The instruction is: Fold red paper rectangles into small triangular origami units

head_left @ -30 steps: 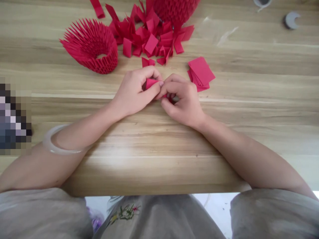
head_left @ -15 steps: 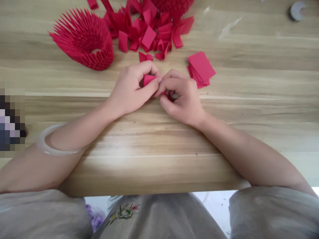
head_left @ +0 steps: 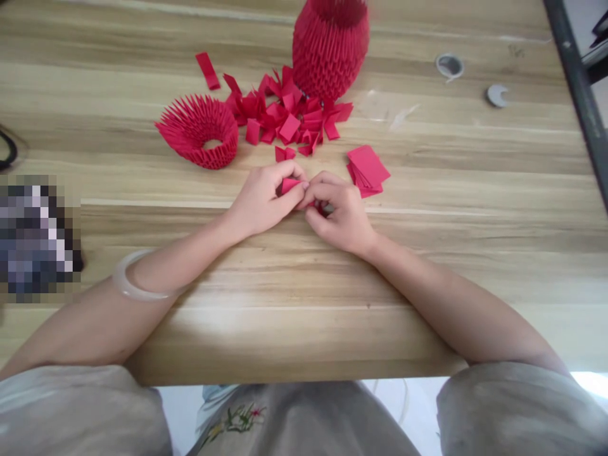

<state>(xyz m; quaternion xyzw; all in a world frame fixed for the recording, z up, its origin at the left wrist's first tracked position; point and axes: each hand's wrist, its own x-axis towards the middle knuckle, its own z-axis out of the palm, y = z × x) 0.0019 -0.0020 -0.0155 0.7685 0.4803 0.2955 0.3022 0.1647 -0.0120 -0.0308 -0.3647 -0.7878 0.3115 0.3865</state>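
Note:
My left hand [head_left: 263, 204] and my right hand [head_left: 341, 214] meet at the middle of the wooden table [head_left: 427, 253], both pinching one small folded red paper piece [head_left: 287, 185]. The fingers of both hands are curled tight round it and most of the piece is hidden. Just right of my right hand lies a small stack of red paper squares [head_left: 367, 169]. Behind my hands a heap of folded red paper pieces [head_left: 289, 117] is spread out.
A spiky red paper ring [head_left: 199, 131] stands at the back left. A tall red paper vase shape [head_left: 330, 45] stands behind the heap. A loose red strip [head_left: 208, 70], a tape roll [head_left: 449, 64] and a grey crescent [head_left: 496, 95] lie farther back.
The camera has pulled back and tilted up, so more of the table's far side shows. Both hands keep pinching the red piece in the same place.

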